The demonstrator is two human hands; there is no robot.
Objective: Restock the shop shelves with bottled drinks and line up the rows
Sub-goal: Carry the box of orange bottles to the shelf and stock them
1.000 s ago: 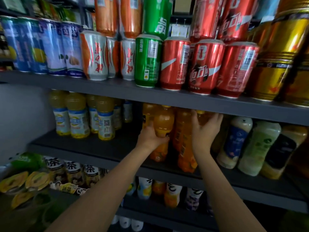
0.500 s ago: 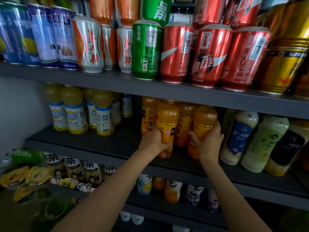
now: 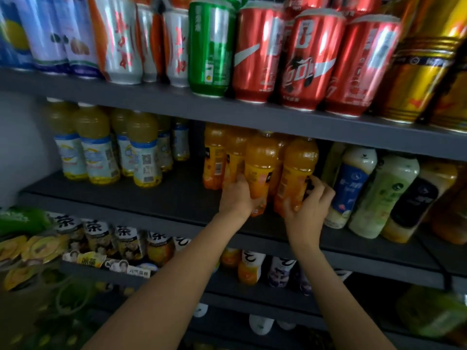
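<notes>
- The left hand's fingers (image 3: 242, 178) are wrapped around the lower body of an orange bottle (image 3: 260, 170), clamped on it from its left side; the right hand's fingers (image 3: 316, 184) close on a second orange bottle (image 3: 298, 173) from its right side, thumb low at the front.
- Both gripped bottles stand upright on the middle shelf (image 3: 161, 198), long axis vertical, caps just under the shelf board above. They sit close side by side at the front of the orange group, with more orange bottles (image 3: 214, 157) directly behind and to the left.
- The left hand (image 3: 236, 198) is nearer the left bottle, the right hand (image 3: 307, 210) nearer the right one; each already holds its own, so neither need reach across.
- The relation that matters: the bottles lie between the two hands, each pressed from the outside. Any squaring-up, I judge, means sliding them along the shelf, forward or back, while keeping them vertical.
- Just right of the right hand stands a blue-labelled pale bottle (image 3: 351, 188), leaning in the picture, very near the knuckles; a sideways shift that way could knock it.
- Left of the orange group is a bare stretch of shelf, then yellow bottles (image 3: 101, 147) well apart.
- Red cans (image 3: 308, 61) line the shelf above.
</notes>
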